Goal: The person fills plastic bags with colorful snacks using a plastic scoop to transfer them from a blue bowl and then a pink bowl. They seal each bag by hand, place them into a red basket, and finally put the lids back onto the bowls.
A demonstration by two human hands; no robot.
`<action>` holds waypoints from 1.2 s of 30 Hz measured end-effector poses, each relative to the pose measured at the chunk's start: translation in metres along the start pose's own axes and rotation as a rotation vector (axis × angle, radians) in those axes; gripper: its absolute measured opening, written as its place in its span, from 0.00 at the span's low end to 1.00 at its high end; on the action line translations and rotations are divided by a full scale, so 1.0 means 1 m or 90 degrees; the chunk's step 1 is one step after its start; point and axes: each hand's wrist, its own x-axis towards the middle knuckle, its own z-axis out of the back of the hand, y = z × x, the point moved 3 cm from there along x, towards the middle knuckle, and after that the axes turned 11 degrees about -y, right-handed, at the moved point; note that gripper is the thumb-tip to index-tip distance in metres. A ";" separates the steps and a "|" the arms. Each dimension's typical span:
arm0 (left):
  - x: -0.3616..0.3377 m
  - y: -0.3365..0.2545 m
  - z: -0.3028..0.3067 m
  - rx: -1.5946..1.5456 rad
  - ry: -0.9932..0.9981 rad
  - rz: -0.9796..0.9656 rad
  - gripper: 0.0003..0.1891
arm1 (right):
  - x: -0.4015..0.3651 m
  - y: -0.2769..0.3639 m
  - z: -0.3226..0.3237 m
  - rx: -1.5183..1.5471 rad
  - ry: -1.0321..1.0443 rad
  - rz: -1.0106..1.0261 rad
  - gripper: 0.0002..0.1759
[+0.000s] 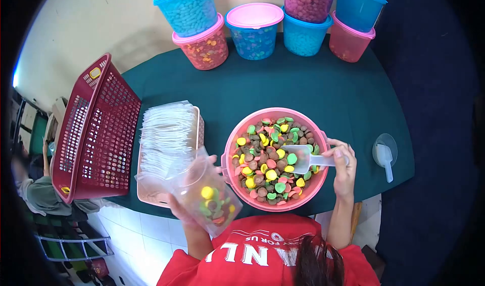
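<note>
A pink tub (233, 182) in front of me holds many small round pieces in brown, green, yellow and coral. My right hand (343, 169) grips the handle of a clear plastic scoop (299, 160), whose bowl rests on the pieces at the tub's right side. In my left hand (183, 208) is a clear plastic bag (204, 190), tilted, its mouth open, with some of the same coloured pieces in its lower part. The bag hangs just left of the tub, over the front of a pale pink basket (151, 197) packed with a row of flat clear bags (167, 137).
A tall maroon perforated basket (108, 134) stands at the left. Lidded blue and pink containers (252, 38) are stacked along the wall at the back. Near the table's right edge lies a small clear dish (380, 143) with a white scoop (386, 162). Another person (48, 195) is at far left.
</note>
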 end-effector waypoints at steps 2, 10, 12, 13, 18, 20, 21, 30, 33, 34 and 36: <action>0.001 -0.011 -0.007 0.115 0.011 -0.125 0.51 | -0.007 0.010 0.000 -0.078 -0.012 0.032 0.16; 0.006 -0.009 -0.007 0.180 -0.008 -0.135 0.51 | -0.021 -0.009 -0.019 -0.144 -0.042 0.020 0.15; 0.007 -0.010 -0.008 0.263 -0.033 -0.147 0.51 | -0.021 -0.007 -0.019 -0.148 -0.032 0.018 0.15; 0.006 -0.012 -0.008 0.265 -0.033 -0.147 0.51 | -0.021 -0.006 -0.020 -0.152 -0.020 0.014 0.15; 0.008 -0.005 -0.015 0.356 -0.008 -0.107 0.52 | -0.020 -0.009 -0.019 -0.078 -0.056 -0.022 0.15; 0.010 -0.002 -0.017 0.406 0.007 -0.128 0.51 | -0.019 -0.009 -0.020 -0.037 -0.043 -0.044 0.16; 0.010 -0.001 -0.017 0.496 0.048 -0.171 0.51 | -0.020 -0.010 -0.020 -0.003 -0.047 -0.047 0.16; 0.010 -0.002 -0.032 0.784 0.137 -0.277 0.44 | -0.007 -0.012 -0.004 0.228 -0.124 -0.123 0.17; 0.010 -0.003 -0.038 0.851 0.180 -0.310 0.44 | 0.004 0.011 -0.001 0.268 -0.058 -0.132 0.17; 0.010 -0.003 -0.040 0.858 0.189 -0.314 0.44 | 0.008 0.018 0.000 0.269 -0.057 -0.128 0.17; 0.010 -0.003 -0.043 0.862 0.198 -0.323 0.44 | 0.015 0.030 -0.002 0.154 0.026 -0.095 0.18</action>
